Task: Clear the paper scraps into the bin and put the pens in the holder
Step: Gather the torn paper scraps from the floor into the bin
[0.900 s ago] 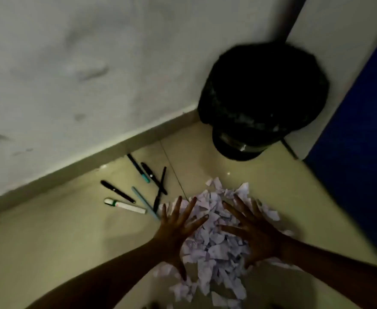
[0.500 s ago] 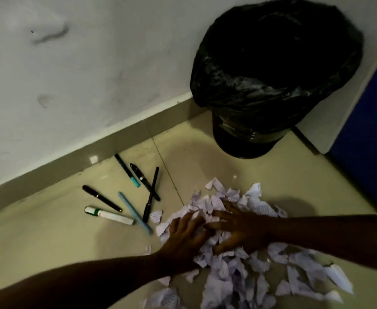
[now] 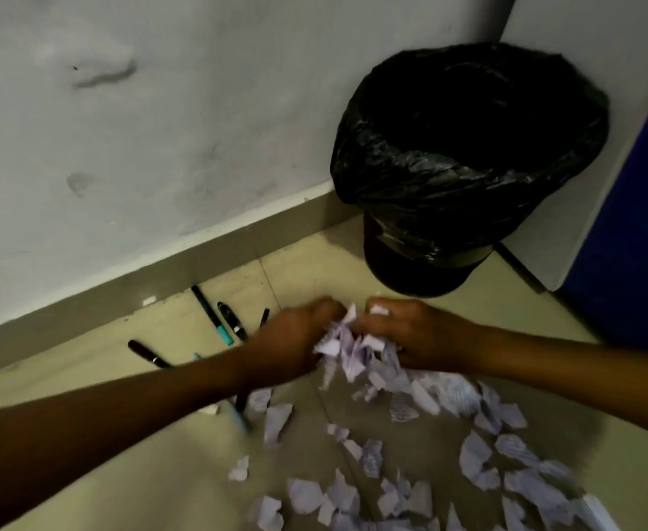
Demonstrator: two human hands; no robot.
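Observation:
My left hand (image 3: 295,339) and my right hand (image 3: 410,335) are cupped together around a bundle of pale paper scraps (image 3: 353,346), lifted just off the floor in front of the bin. Loose scraps (image 3: 479,454) lie scattered over the floor below and to the right. The bin (image 3: 468,166), lined with a black bag, stands in the corner behind my hands. Several pens (image 3: 215,320) lie on the floor to the left, partly hidden by my left forearm. No pen holder is visible.
A grey-white wall with a brown skirting (image 3: 161,262) runs along the back. A blue panel (image 3: 629,224) stands to the right of the bin. The floor is pale tile.
My hands went from lying flat on the scrap pile to closing together on a bundle and lifting it towards the bin. Scraps have spread out across the floor near me.

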